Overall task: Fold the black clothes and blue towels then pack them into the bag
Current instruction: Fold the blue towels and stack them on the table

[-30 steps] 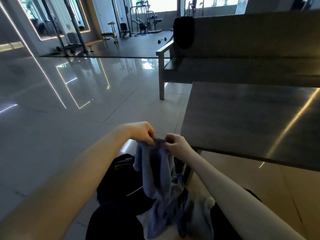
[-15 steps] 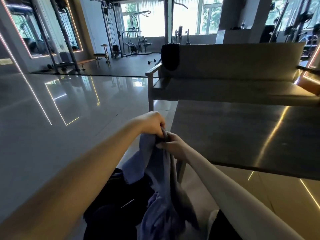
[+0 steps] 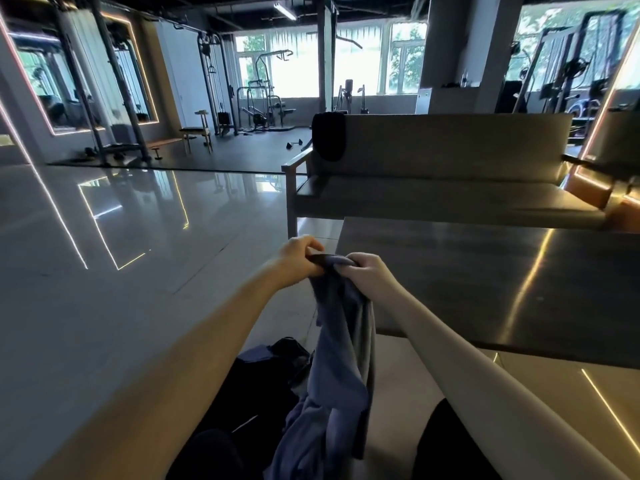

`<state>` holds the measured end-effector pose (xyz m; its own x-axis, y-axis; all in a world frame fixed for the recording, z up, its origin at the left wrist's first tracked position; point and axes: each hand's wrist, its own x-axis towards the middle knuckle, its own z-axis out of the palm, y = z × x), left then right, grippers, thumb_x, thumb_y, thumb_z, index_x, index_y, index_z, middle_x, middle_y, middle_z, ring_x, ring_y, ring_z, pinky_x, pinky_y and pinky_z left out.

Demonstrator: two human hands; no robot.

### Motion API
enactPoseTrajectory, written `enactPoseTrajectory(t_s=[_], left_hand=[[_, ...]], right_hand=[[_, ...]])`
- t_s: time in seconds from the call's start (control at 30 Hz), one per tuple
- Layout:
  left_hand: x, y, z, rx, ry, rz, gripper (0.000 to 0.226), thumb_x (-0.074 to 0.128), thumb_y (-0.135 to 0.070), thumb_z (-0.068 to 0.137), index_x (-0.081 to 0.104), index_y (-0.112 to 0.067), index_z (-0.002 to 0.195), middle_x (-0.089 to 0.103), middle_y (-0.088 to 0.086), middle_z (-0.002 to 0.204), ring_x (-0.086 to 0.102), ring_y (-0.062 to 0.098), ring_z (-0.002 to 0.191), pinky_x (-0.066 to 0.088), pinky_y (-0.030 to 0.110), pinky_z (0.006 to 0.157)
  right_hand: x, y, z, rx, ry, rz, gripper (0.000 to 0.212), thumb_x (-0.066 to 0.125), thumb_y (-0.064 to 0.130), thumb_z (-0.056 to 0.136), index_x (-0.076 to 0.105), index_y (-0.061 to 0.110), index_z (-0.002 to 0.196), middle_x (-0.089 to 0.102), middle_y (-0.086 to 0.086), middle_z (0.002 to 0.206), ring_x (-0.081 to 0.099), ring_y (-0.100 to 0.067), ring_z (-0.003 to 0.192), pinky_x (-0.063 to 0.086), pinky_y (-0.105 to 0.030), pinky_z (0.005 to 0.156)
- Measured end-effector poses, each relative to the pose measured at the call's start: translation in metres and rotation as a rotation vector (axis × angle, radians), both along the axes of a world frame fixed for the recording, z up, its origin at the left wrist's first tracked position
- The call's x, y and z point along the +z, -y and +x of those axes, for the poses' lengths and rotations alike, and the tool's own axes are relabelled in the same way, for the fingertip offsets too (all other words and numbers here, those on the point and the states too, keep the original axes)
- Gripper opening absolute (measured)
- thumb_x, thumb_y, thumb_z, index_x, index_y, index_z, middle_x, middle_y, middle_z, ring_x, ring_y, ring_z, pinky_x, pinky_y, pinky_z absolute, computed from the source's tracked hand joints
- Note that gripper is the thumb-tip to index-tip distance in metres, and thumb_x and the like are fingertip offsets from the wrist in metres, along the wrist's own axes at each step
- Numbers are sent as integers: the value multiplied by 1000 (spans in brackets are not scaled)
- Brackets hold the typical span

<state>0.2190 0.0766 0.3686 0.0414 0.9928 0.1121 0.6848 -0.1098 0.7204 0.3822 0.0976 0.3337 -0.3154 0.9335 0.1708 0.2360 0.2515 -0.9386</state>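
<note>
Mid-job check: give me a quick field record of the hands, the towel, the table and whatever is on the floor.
left hand: pinches the top edge of the soft blue fabric towel
right hand: grips the same edge, close beside
towel: hangs unfolded and bunched
dark flat-topped table: right of the hands, towel not on it
black heap on the floor: below the towel; bag or clothes, cannot tell

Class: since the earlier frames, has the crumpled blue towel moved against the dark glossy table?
Yes: upward. The crumpled blue towel now tops out partway along the left edge of the dark glossy table, not at its near corner.
</note>
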Motion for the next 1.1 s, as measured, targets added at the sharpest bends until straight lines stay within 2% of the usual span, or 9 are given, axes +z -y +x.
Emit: enactPoseTrajectory(t_s=[0.07,0.2,0.37,0.43,0.53,0.67,0.77,0.9,1.1], left_hand=[[-4,8,4,12,106,-138,17,66,-23,87,57,-13,98,61,3,93,59,16,84,49,20,66],[-12,22,12,-74,339,-378,41,65,-43,85,55,-20,117,62,-2,114,59,14,106,48,29,84],[-21,21,23,-36,160,-227,21,66,-5,77,61,-14,95,65,6,91,62,19,88,53,30,77],[-23,21,23,22,56,-200,18,63,-3,75,61,-13,89,62,5,84,59,19,82,49,28,71],[-32,20,19,156,-111,-194,15,59,-6,81,63,-10,95,62,8,85,61,23,80,45,25,64],[-42,12,13,271,-74,-159,19,50,-4,88,63,6,97,56,16,81,64,35,91,43,30,61],[-33,4,11,295,-104,-88,18,50,-4,90,64,5,96,64,22,97,61,34,101,42,31,72],[-10,-12,13,337,-122,-7,23,47,0,84,51,-14,66,53,9,75,57,32,86,41,30,66],[10,-65,25,228,54,4,24,52,-1,84,56,-13,63,50,9,62,51,26,64,50,37,62]], right_hand=[[14,-3,3,-74,-33,44,20,58,7,89,58,13,70,56,0,66,51,-9,60,40,-17,53],[39,-6,11,-207,-43,83,18,55,9,88,55,15,71,56,1,66,51,-11,62,40,-22,54],[61,2,20,-274,-76,146,14,53,5,87,55,17,80,57,3,73,51,-9,69,42,-22,60],[68,4,27,-312,-56,183,8,53,7,88,59,11,86,57,3,74,51,-9,69,41,-20,59],[75,3,42,-381,-49,193,20,52,14,90,61,-2,83,54,-4,71,48,-13,67,37,-25,56],[83,0,66,-468,-1,167,25,51,21,90,59,3,75,46,-3,65,41,-14,62,32,-27,51],[84,-5,87,-568,55,151,26,52,22,86,50,9,63,40,0,57,36,-15,58,27,-30,52],[80,-11,116,-682,156,156,25,54,28,87,60,14,67,56,2,63,51,-16,64,37,-28,52],[80,-32,158,-882,337,200,23,54,38,89,66,19,88,65,-2,81,60,-25,82,40,-29,65]])
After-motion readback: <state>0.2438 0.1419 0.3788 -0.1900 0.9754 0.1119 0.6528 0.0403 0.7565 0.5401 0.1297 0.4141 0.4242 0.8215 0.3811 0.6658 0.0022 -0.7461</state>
